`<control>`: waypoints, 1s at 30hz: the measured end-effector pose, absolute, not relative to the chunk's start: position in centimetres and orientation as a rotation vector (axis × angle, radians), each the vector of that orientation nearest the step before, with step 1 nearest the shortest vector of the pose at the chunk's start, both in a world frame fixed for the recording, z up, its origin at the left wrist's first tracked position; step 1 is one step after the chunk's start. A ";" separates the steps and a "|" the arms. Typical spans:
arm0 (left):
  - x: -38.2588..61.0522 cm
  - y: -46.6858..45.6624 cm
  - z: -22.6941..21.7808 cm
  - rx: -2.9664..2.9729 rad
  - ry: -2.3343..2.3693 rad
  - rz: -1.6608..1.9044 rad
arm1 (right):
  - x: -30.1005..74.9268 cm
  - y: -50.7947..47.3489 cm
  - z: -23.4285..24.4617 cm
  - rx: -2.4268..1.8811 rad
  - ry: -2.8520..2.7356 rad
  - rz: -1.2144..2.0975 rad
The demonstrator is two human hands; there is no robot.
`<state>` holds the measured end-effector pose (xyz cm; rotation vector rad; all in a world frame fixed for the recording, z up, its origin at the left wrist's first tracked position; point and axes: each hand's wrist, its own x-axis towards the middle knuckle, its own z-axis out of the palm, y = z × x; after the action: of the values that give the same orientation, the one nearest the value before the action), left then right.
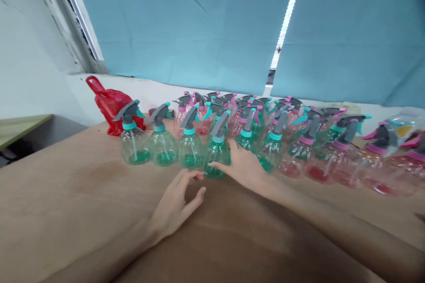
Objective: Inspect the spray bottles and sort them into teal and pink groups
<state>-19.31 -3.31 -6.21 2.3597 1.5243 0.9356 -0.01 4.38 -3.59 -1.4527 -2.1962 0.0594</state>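
Note:
Many small spray bottles stand in rows on a brown table point(66, 212). The front row holds green bottles with grey triggers and teal collars; pink ones point(300, 159) crowd behind and to the right. My right hand point(244, 166) reaches in from the right and its fingers rest against the side of one green bottle point(216, 152). My left hand point(177, 205) hovers just in front of that bottle, fingers spread and slightly curled, holding nothing.
A red plastic bag point(111, 104) lies at the back left beside the leftmost green bottle point(134, 141). Blue blinds point(186, 22) hang behind the table. A green-topped desk point(20, 128) shows at the far left.

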 end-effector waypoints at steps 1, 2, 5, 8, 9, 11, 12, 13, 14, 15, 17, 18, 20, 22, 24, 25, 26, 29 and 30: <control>-19.2 -3.4 -6.3 2.370 1.507 0.918 | -0.1 4.5 -3.6 -1.461 -2.194 0.054; -19.1 -3.5 -6.3 2.374 1.499 0.906 | -0.1 4.6 -3.6 -1.465 -2.193 0.048; -18.9 -3.6 -6.4 2.353 1.516 0.871 | -0.3 5.0 -3.6 -1.478 -2.192 0.027; -19.1 -3.2 -6.4 2.299 1.625 0.831 | -0.4 5.3 -3.4 -1.485 -2.192 0.013; -19.2 -3.0 -6.2 2.278 1.692 0.828 | -0.4 5.3 -3.3 -1.485 -2.193 0.012; -19.5 -2.2 -5.7 2.224 1.864 0.831 | -0.5 5.4 -3.2 -1.483 -2.196 0.014; -19.7 -1.8 -5.3 2.195 1.960 0.831 | -0.5 5.4 -3.1 -1.481 -2.197 0.016; -19.9 -1.3 -4.8 2.163 2.058 0.829 | -0.5 5.5 -3.1 -1.479 -2.197 0.018; -20.1 -0.8 -4.4 2.144 2.157 0.818 | -0.5 5.5 -3.1 -1.477 -2.197 0.019; -20.2 -0.3 -3.9 2.134 2.241 0.780 | -0.5 5.5 -3.1 -1.475 -2.196 0.020; -20.3 0.7 -3.0 2.123 2.393 0.654 | -0.5 5.6 -3.2 -1.469 -2.193 0.018; -20.3 1.1 -2.6 2.119 2.442 0.605 | -0.5 5.7 -3.2 -1.465 -2.193 0.016; -20.3 1.9 -2.1 2.126 2.500 0.528 | -0.5 5.8 -3.2 -1.458 -2.195 0.012; -20.4 2.4 -1.9 2.149 2.508 0.468 | -0.5 5.8 -3.1 -1.460 -2.200 0.011; -20.6 2.8 -1.8 2.164 2.508 0.408 | -0.4 5.8 -3.0 -1.467 -2.202 0.013; -20.7 2.9 -1.8 2.169 2.502 0.385 | -0.4 5.8 -3.0 -1.471 -2.203 0.014; -20.8 3.0 -1.7 2.172 2.493 0.368 | -0.4 5.8 -2.9 -1.474 -2.205 0.016; -21.2 3.0 -1.6 2.158 2.460 0.360 | -0.3 5.8 -2.9 -1.479 -2.209 0.021; -21.2 3.0 -1.6 2.140 2.461 0.363 | -0.3 5.9 -2.9 -1.481 -2.210 0.022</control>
<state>-21.16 3.03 -1.58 2.1396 2.4607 0.3625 -0.34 5.86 -2.88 -1.4809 -2.2105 0.0222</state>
